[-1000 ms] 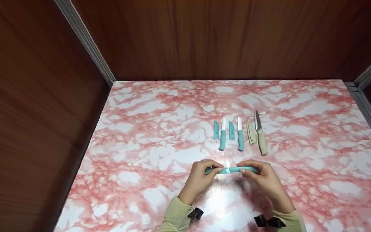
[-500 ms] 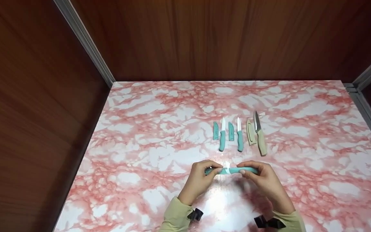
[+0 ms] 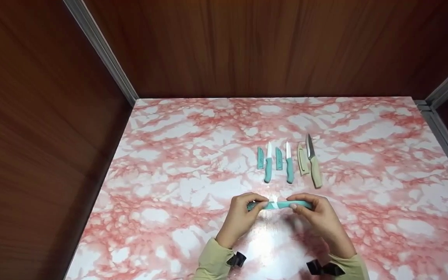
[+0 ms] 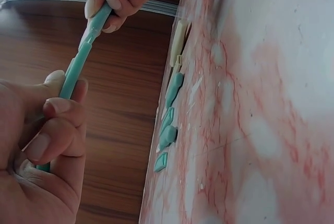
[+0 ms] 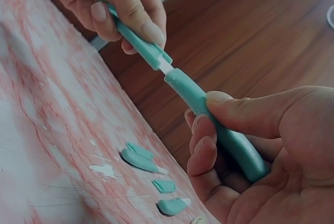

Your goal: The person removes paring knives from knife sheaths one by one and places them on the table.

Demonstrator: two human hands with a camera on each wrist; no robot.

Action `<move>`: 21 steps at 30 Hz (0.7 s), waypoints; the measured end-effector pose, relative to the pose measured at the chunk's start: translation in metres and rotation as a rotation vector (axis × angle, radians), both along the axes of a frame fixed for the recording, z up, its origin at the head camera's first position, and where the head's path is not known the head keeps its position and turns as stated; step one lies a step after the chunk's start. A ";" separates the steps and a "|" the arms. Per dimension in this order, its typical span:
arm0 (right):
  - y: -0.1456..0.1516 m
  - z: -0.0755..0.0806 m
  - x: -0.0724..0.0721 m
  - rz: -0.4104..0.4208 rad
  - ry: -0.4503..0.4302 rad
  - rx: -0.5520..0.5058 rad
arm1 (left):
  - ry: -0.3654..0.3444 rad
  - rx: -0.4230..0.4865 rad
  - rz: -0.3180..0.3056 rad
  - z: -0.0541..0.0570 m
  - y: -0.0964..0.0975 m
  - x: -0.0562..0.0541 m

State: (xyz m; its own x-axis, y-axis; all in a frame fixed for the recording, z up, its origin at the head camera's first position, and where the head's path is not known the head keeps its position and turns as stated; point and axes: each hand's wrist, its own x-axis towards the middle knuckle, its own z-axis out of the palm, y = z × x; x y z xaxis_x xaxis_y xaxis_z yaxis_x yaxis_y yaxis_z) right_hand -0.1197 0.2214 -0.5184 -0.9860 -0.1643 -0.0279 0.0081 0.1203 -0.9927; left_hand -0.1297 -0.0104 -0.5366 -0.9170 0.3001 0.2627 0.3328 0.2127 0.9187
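Note:
My right hand (image 3: pixel 321 216) grips the teal handle of a small knife (image 5: pixel 190 96), thumb on one side and fingers curled round the other. My left hand (image 3: pixel 241 214) pinches a teal blade sheath (image 5: pixel 140 44) between thumb and fingers. The knife's blade sits mostly inside the sheath. A short white stretch of blade (image 5: pixel 165 66) shows between sheath and handle in the right wrist view. Knife and sheath lie in one line, held level above the table in the head view.
On the marbled table (image 3: pixel 161 155), beyond my hands, lie two teal knives (image 3: pixel 268 169) with white blades, each beside a teal sheath (image 3: pixel 260 157). To their right are a green sheath (image 3: pixel 303 159) and a larger green-handled knife (image 3: pixel 315 171), its blade bare. Wood panels (image 3: pixel 247 46) stand behind.

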 end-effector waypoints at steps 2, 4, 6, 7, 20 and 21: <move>0.000 0.000 0.000 -0.004 -0.008 -0.006 | 0.003 0.004 -0.002 0.001 0.001 0.000; 0.000 -0.001 0.000 -0.004 -0.013 -0.016 | 0.002 0.007 -0.006 0.002 0.001 -0.001; 0.001 -0.002 0.000 0.004 -0.013 -0.022 | 0.006 0.004 -0.016 0.012 0.001 0.001; 0.002 -0.002 0.000 0.008 -0.010 -0.025 | 0.004 0.004 -0.021 0.015 0.001 0.002; 0.003 0.000 -0.001 0.004 -0.001 -0.001 | 0.002 0.012 -0.031 0.001 0.000 -0.002; 0.003 0.000 -0.001 0.006 0.003 0.001 | 0.001 0.011 -0.030 0.001 0.000 -0.002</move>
